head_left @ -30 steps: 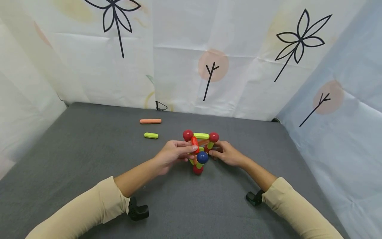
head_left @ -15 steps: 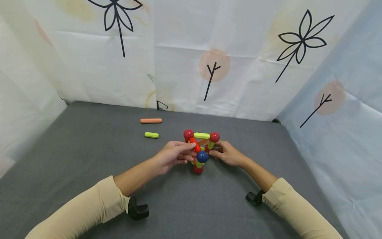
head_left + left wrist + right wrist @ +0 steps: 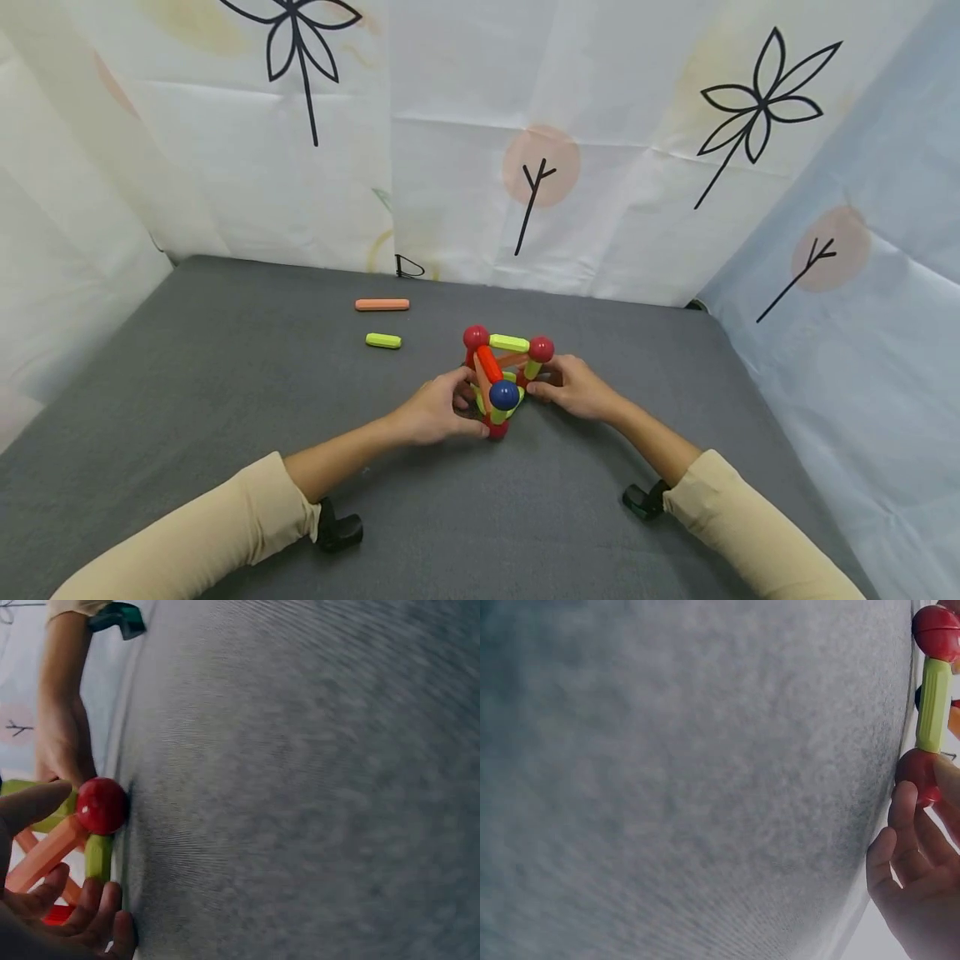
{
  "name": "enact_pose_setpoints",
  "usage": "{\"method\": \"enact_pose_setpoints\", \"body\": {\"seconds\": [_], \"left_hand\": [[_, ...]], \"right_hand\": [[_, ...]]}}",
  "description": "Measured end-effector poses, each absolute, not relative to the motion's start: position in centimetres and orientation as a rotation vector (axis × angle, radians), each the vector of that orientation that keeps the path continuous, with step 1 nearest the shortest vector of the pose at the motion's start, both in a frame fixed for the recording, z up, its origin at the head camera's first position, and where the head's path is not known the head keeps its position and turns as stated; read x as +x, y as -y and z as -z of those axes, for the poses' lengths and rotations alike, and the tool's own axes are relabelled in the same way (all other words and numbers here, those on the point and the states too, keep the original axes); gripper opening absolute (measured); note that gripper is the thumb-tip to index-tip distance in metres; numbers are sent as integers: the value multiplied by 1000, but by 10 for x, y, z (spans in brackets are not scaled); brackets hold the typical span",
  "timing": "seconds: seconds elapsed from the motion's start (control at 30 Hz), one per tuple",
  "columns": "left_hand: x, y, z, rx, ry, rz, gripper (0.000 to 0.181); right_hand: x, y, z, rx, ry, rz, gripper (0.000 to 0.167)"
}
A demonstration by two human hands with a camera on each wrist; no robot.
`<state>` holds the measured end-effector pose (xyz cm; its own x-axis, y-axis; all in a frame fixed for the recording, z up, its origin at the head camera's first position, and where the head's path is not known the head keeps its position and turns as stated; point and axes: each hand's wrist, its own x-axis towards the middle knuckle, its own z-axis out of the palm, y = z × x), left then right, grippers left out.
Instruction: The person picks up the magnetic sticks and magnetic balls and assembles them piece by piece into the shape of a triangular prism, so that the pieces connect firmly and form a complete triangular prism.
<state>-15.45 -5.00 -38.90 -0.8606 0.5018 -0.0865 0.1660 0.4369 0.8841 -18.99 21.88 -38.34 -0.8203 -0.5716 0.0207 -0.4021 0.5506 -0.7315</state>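
A frame of magnetic building rods and balls (image 3: pixel 483 385) stands on the grey table between both hands. Along its top, a red rod (image 3: pixel 489 364) runs from a red ball (image 3: pixel 476 337) to a blue ball (image 3: pixel 504 395). My left hand (image 3: pixel 435 412) holds the frame low on its left side, thumb by the bottom front red ball (image 3: pixel 497 430); in the left wrist view its fingers (image 3: pixel 97 915) touch a yellow-green rod (image 3: pixel 98 857). At the lower right corner, my right hand (image 3: pixel 576 388) grips a red ball (image 3: pixel 916 771). The hands partly hide the frame's base.
Farther back on the left lie a loose orange rod (image 3: pixel 382 305) and a shorter yellow-green rod (image 3: pixel 384 341). The grey cloth-covered table (image 3: pixel 285 358) ends at a white patterned curtain (image 3: pixel 450 192) behind and at the sides.
My left hand has let go of the red rod, which now lies between the red ball and the blue ball. That hand has moved down to the frame's lower left; the right hand stays put.
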Motion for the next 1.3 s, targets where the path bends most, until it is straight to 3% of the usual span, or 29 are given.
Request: {"method": "enact_pose_setpoints", "body": {"seconds": [0.2, 0.37, 0.63, 0.93, 1.3], "left_hand": [[-153, 50, 392, 626, -2549, -1222, 77], [-161, 57, 396, 756, -2498, -1264, 67], [-186, 71, 402, 801, -2429, -1391, 51], [-207, 70, 405, 776, -2437, -1474, 52], [-202, 81, 402, 802, -2510, -1424, 53]], "right_hand": [[-179, -219, 382, -861, -2628, 1046, 24], [-173, -222, 380, -921, -2569, 1014, 24], [-171, -227, 383, -1004, -2358, 1136, 37], [-181, -221, 383, -969, -2321, 1130, 33], [-183, -223, 384, -985, -2272, 1155, 38]]}}
